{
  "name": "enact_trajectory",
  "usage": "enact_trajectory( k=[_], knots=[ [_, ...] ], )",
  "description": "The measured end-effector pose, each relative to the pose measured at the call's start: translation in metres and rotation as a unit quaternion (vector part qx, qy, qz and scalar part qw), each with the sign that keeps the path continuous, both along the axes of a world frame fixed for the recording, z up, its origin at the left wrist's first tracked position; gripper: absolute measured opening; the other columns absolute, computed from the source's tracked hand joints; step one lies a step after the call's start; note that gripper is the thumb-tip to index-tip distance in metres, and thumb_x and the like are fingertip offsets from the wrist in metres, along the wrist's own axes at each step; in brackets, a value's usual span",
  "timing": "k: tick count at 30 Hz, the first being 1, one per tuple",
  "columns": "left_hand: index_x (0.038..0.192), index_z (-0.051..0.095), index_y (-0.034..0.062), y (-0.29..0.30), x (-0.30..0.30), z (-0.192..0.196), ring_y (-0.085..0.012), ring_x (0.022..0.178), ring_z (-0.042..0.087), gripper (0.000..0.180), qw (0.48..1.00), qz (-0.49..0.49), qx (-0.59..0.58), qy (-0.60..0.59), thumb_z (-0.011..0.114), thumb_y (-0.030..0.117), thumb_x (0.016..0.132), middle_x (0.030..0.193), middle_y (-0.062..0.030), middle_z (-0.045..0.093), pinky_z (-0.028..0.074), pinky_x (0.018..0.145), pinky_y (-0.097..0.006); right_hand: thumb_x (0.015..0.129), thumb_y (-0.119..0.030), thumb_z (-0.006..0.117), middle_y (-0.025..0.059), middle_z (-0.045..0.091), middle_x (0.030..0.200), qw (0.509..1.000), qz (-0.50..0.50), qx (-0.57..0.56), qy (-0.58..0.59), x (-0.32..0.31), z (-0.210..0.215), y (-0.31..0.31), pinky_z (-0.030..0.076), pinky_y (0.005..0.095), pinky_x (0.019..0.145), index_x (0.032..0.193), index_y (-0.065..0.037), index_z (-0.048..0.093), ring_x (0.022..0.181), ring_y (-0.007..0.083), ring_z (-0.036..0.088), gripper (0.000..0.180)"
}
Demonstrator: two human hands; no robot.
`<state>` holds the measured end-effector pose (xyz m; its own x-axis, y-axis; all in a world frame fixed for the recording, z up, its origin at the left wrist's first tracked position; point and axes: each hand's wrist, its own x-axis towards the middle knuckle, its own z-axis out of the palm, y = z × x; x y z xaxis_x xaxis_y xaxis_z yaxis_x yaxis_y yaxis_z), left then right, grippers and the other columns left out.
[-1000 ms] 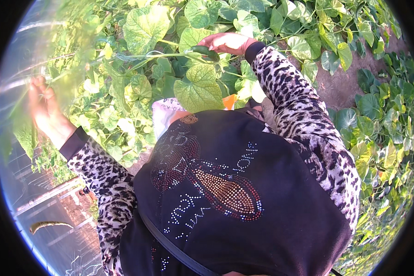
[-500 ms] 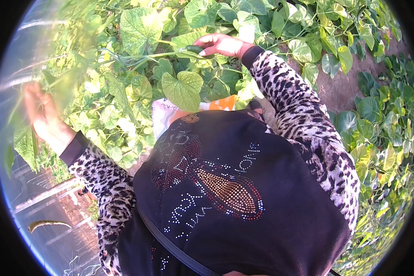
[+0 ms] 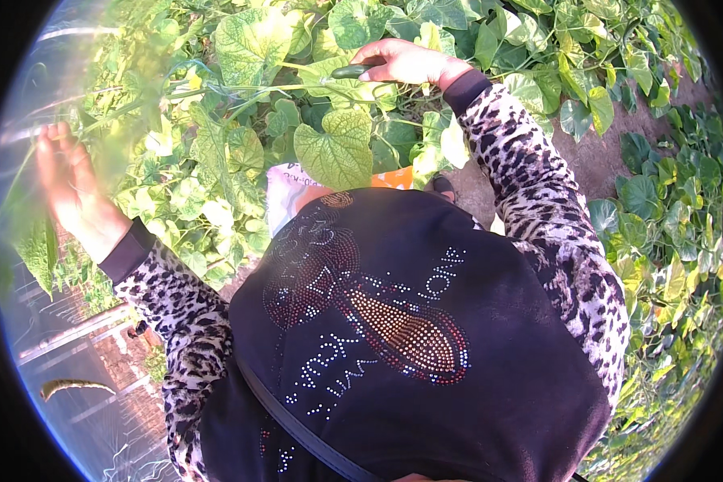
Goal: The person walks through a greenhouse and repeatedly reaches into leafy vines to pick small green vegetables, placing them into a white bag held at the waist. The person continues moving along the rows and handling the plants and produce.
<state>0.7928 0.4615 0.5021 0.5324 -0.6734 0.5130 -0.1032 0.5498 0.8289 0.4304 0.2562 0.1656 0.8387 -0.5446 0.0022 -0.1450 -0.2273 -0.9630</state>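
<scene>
My right hand (image 3: 406, 63) reaches forward into a leafy vine and closes on a small dark green cucumber (image 3: 352, 71) that hangs among the leaves. My left hand (image 3: 68, 181) is raised at the far left, fingers up among the stems and leaves (image 3: 140, 88) of the same vine; blur hides what it grips. Both arms wear leopard-print sleeves. A large heart-shaped leaf (image 3: 335, 149) hangs between the hands.
A white and orange sack (image 3: 297, 185) sits below the leaves, just in front of my body. Bare soil path (image 3: 594, 157) runs at the right, with more low plants (image 3: 667, 217) beyond it. A pale plastic wall and metal rails (image 3: 64, 337) stand at the left.
My right hand has moved further forward and up into the vine with the cucumber. My left hand has drifted slightly left and up.
</scene>
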Motion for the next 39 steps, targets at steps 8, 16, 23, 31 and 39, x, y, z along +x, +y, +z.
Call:
enact_trajectory(
  k=[8, 16, 23, 31, 39],
  knots=[
    [0.12, 0.054, -0.0097, -0.019, 0.058, 0.019, -0.0264, 0.093, 0.064, 0.023, 0.991, -0.046, 0.017, 0.121, 0.056, 0.004, 0.102, 0.108, -0.0235, 0.061, 0.059, 0.072, -0.031, 0.096, -0.02, 0.06, 0.0132, 0.069, 0.108, 0.892, 0.067, 0.418, -0.159, -0.047, -0.004, 0.037, 0.057, 0.0344, 0.084, 0.131, 0.007, 0.056, 0.088, 0.0234, 0.07, 0.045],
    [0.119, 0.055, -0.0122, -0.033, 0.028, 0.019, -0.0324, 0.104, 0.064, 0.022, 0.983, -0.101, 0.043, 0.145, 0.055, 0.001, 0.102, 0.109, -0.0238, 0.063, 0.059, 0.077, -0.036, 0.098, -0.035, 0.066, 0.0071, 0.069, 0.113, 0.946, 0.006, 0.308, -0.1, -0.054, -0.003, 0.04, 0.053, 0.0293, 0.088, 0.129, 0.0, 0.062, 0.096, 0.0152, 0.066, 0.047],
    [0.118, 0.061, -0.008, -0.091, -0.079, -0.021, -0.0276, 0.104, 0.068, 0.027, 0.98, -0.183, 0.08, -0.005, 0.067, 0.008, 0.096, 0.108, -0.0163, 0.069, 0.06, 0.087, -0.028, 0.09, -0.049, 0.071, 0.0075, 0.066, 0.12, 0.972, -0.089, 0.21, 0.053, -0.074, -0.024, 0.026, 0.043, 0.0317, 0.1, 0.127, -0.003, 0.066, 0.112, 0.0185, 0.058, 0.059],
    [0.114, 0.061, 0.0011, -0.197, -0.157, -0.115, -0.0239, 0.091, 0.071, 0.031, 0.946, -0.295, 0.137, 0.005, 0.058, 0.03, 0.103, 0.097, -0.0105, 0.067, 0.06, 0.081, -0.036, 0.09, -0.023, 0.07, 0.0055, 0.069, 0.09, 0.925, -0.368, 0.09, 0.021, -0.109, -0.062, -0.042, 0.05, 0.0292, 0.08, 0.112, 0.002, 0.068, 0.083, 0.015, 0.063, 0.034],
    [0.109, 0.062, -0.0028, -0.257, -0.186, -0.208, -0.0221, 0.089, 0.07, 0.02, 0.864, -0.444, 0.196, 0.137, 0.058, 0.016, 0.103, 0.096, -0.0123, 0.068, 0.06, 0.081, -0.034, 0.094, -0.022, 0.073, 0.0037, 0.067, 0.095, 0.849, -0.47, -0.181, -0.161, -0.067, 0.157, -0.035, 0.05, 0.0236, 0.075, 0.104, -0.001, 0.071, 0.08, 0.0092, 0.061, 0.024]
  ],
)
